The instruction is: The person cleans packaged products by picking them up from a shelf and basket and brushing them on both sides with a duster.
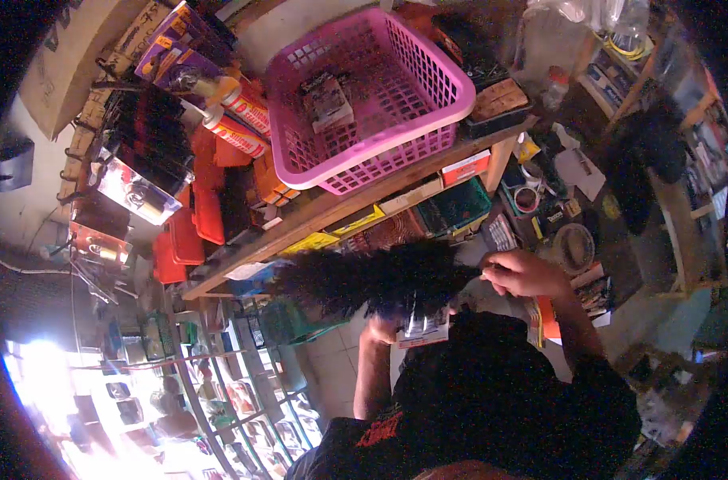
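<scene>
a dim, cluttered room; on the far side, a wooden shelf (300, 227) bears a pink basket (378, 150). nearer, a black feather duster (364, 276) spans the middle. the right hand (526, 274) closes its fingers around the duster's right end. the left hand (383, 328), partly hidden below the plumes, grips a small packet (425, 330). the duster looks light and soft, best held by its narrow end; the packet seems stiff, slightly slippery, best pinched by an edge.

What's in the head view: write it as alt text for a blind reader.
A person's right hand holds a fluffy black duster by one end, close to a small packet in the left hand. Beyond, a pink plastic basket stands on a wooden shelf.
</scene>
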The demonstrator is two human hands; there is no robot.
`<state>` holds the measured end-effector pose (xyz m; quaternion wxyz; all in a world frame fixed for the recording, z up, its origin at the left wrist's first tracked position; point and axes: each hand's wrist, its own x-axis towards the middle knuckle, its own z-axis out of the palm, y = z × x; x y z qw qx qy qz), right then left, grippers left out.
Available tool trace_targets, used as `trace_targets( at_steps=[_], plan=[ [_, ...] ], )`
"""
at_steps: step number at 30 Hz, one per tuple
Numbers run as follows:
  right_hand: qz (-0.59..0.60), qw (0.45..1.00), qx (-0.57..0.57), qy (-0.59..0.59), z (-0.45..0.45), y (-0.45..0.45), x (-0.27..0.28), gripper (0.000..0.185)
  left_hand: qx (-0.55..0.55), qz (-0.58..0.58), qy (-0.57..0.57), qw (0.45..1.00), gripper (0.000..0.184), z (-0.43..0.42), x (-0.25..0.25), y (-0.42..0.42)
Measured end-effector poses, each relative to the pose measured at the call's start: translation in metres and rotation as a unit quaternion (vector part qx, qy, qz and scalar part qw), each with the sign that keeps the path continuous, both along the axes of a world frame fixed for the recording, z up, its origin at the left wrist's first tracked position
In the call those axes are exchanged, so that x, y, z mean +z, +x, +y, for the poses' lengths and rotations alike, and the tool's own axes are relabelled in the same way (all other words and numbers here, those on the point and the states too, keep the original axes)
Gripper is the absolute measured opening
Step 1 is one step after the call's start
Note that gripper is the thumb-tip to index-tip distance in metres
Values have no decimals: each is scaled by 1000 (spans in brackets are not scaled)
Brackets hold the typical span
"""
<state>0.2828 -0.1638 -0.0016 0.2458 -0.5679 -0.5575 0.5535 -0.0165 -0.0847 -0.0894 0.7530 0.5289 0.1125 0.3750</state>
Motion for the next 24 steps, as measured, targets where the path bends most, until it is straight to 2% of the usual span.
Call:
trace_targets(
  at_steps=[2, 5, 7, 10, 14, 17, 20, 23, 24],
  plan=[
    [5, 1000, -7, 7, 2, -2, 1, 18, -11, -46, -57, 997, 73, 1, -25, -9],
    [-21, 999, -21, 35, -1, 8, -6, 19, -3, -41, -219, 975, 75, 7, -6, -14],
    [-34, 997, -30, 67, -6, 19, -11, 18, 14, -30, -263, 964, 76, 13, 11, -13],
    [-44, 994, -44, 89, -8, 24, -15, 17, 18, -4, -252, 967, 78, 7, 21, 1],
    [-96, 961, -92, 243, -6, -4, -25, 21, -10, 23, -204, 979, 81, -8, 9, 27],
    [-35, 954, -137, 265, -11, 0, -22, 24, -2, 23, -228, 973, 83, -5, 10, 24],
    [8, 962, -159, 220, -28, 27, -37, 22, 24, 7, -269, 963, 85, 7, 25, 14],
    [-38, 976, -122, 179, -44, 47, -34, 23, 34, 24, -269, 962, 87, 9, 36, 18],
    [-39, 969, -135, 206, -47, 47, -39, 24, 33, 36, -255, 966, 88, 5, 34, 23]
  ],
)
